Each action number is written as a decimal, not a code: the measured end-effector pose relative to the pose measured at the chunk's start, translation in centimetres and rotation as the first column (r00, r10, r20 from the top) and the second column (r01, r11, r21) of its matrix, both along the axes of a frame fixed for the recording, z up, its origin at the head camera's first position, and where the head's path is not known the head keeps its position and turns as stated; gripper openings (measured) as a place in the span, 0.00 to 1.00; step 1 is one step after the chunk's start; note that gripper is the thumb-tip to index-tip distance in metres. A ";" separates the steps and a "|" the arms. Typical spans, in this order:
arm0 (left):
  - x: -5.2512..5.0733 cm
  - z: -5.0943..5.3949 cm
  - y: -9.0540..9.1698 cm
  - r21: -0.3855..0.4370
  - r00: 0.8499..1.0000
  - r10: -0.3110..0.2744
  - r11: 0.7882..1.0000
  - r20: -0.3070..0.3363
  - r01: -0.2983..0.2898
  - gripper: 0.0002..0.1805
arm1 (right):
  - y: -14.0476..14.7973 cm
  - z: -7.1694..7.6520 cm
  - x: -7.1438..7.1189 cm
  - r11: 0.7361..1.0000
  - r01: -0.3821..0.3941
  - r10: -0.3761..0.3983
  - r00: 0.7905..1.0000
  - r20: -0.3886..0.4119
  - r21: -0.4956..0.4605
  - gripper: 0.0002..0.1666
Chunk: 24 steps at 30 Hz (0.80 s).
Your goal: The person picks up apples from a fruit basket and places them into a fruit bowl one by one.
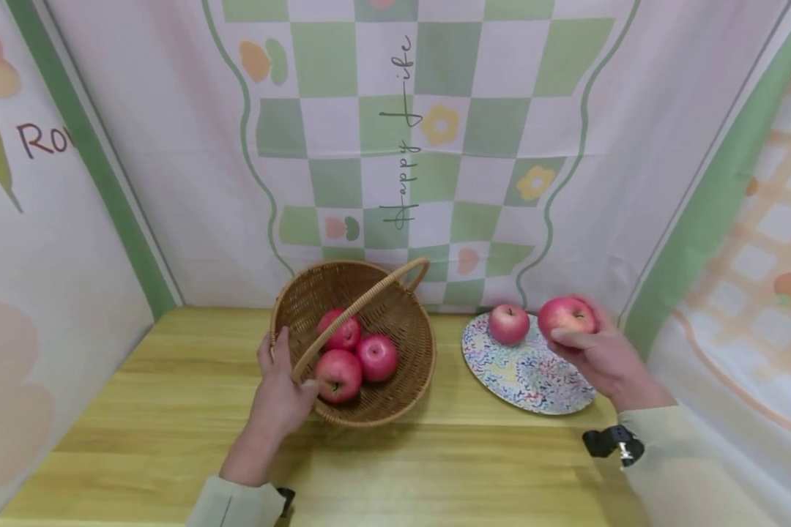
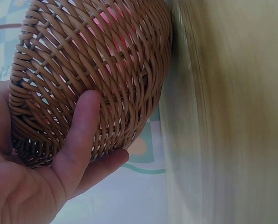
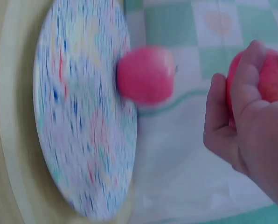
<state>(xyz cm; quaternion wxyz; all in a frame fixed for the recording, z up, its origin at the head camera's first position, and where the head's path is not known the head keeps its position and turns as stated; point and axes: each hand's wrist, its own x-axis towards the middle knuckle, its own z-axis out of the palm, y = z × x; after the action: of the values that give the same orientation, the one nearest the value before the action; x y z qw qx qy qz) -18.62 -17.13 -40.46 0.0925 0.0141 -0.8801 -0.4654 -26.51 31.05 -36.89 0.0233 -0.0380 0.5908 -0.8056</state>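
Observation:
A brown wicker basket (image 1: pixel 411 351) with a hooped handle stands tilted toward me on the table, holding three red apples, one of them a large apple (image 1: pixel 338 376) near the front. My left hand (image 1: pixel 282 395) grips the basket's left rim, fingers along the outer weave and thumb at the inner side; the left wrist view shows those fingers (image 2: pixel 78 135) against the wicker. In my right hand (image 1: pixel 609 355) is another red apple (image 1: pixel 567 316), held above the right part of a speckled plate (image 1: pixel 534 377). A second apple (image 1: pixel 509 324) rests at the plate's back edge.
The wooden table (image 1: pixel 435 468) meets a checkered cloth backdrop (image 1: pixel 428 124) just behind the basket and plate. Printed fabric panels rise at the left (image 1: pixel 59 241) and right (image 1: pixel 758 293).

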 end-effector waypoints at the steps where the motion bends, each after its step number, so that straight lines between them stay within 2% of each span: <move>1: 0.0 0.0 0.0 -0.003 1.000 0.002 1.000 0.001 -0.002 0.56 | 0.6 0.0 -0.2 1.000 0.019 -0.019 1.000 0.009 0.006 0.47; 6: 0.0 -0.1 0.0 -0.006 1.000 0.009 1.000 0.004 -0.009 0.56 | 2.6 -0.7 -0.9 0.995 0.090 -0.093 0.990 0.108 0.037 0.57; 11: -0.1 -0.2 0.0 0.004 1.000 0.007 1.000 0.002 -0.007 0.57 | 3.6 -1.8 -1.6 0.987 0.114 -0.133 0.975 0.176 0.116 0.65; 14: -0.1 -0.2 0.0 0.007 1.000 0.006 1.000 0.004 -0.006 0.57 | 4.3 -2.7 -2.1 0.983 0.114 -0.140 0.972 0.189 0.141 0.68; 17: 0.0 -0.2 0.0 0.004 1.000 0.005 1.000 0.008 -0.005 0.56 | 4.8 -3.7 -2.6 0.977 0.119 -0.145 0.979 0.146 0.177 0.67; 20: 0.1 -0.2 0.0 0.004 1.000 0.003 1.000 0.010 -0.003 0.56 | 5.1 -4.8 -3.0 0.944 0.134 -0.160 0.985 0.062 0.303 0.60; 22: 0.1 -0.2 0.0 0.004 1.000 0.003 1.000 0.006 -0.003 0.56 | 5.2 -5.4 -3.1 0.897 0.135 -0.152 0.988 0.008 0.422 0.57; 24: 0.1 -0.2 0.0 0.008 1.000 0.001 1.000 0.006 -0.001 0.56 | 5.2 -5.9 -3.2 0.837 0.141 -0.155 0.988 -0.018 0.530 0.57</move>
<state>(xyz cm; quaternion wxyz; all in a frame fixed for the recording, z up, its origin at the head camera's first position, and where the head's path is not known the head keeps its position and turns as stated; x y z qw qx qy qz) -18.53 -17.11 -40.66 0.0900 0.0162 -0.8784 -0.4690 -29.73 36.25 -42.76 -0.0219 0.0259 0.7905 -0.6115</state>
